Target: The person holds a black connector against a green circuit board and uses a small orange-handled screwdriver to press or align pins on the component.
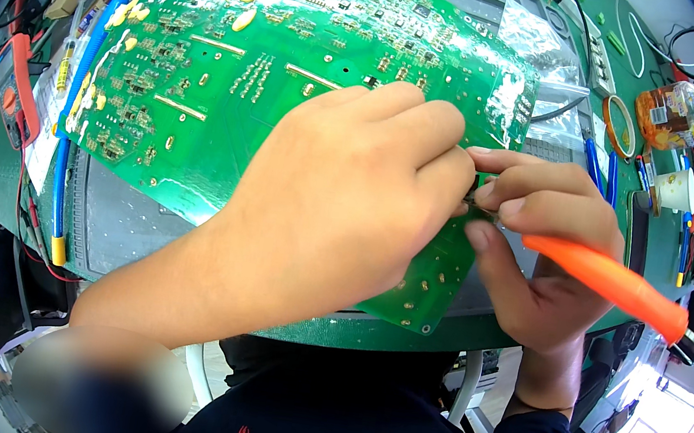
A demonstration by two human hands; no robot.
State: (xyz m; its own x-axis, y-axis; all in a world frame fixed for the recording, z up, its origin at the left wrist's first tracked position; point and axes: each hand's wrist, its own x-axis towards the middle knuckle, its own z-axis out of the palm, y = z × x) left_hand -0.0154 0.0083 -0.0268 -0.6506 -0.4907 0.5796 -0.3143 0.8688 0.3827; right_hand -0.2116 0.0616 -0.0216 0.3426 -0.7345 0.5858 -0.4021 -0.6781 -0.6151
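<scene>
A large green circuit board (227, 131) lies tilted across the work surface, with small parts, solder points and yellowish glue blobs. My left hand (360, 183) is over its right half, fingers curled closed, their tips hidden behind the knuckles. My right hand (548, 217) meets it at the board's right side, thumb and fingers drawn together around a small dark piece I cannot make out. From the right hand's grip an orange-handled tool (618, 287) sticks out to the lower right. Its working end is hidden, so its kind cannot be told.
A grey mat (126, 231) lies under the board on a green table. At left are a red multimeter (17, 90) with leads and a blue rod (59, 205). To the right are a clear plastic bag (532, 44), tape roll (618, 125), jar (676, 115) and paper cup (675, 190).
</scene>
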